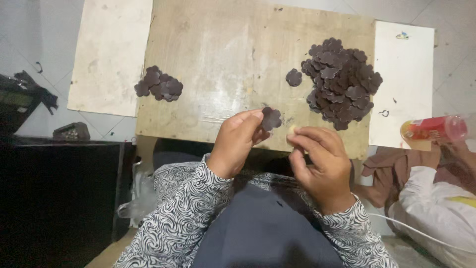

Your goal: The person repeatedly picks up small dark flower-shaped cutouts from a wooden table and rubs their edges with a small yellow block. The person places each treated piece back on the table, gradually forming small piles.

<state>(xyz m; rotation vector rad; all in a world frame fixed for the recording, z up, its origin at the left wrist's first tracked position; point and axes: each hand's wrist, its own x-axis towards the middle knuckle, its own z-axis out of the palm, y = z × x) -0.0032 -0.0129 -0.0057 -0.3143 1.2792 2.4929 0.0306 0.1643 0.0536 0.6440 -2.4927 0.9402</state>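
Nearest the lap, the left hand (pixel 237 144) pinches a dark flower-shaped piece (pixel 271 118); the right hand (pixel 320 159) curls shut on something pale. Beyond, a plywood board (pixel 223 59) carries a small pile (pixel 158 84) and a large pile (pixel 342 82), over tiled floor (pixel 29 44).

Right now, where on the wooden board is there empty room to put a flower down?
The wooden board is bare in the middle, between the small pile of dark flowers on its left and the big pile on its right. It is crowded at the right side, and at the near edge where the left hand holds one flower.
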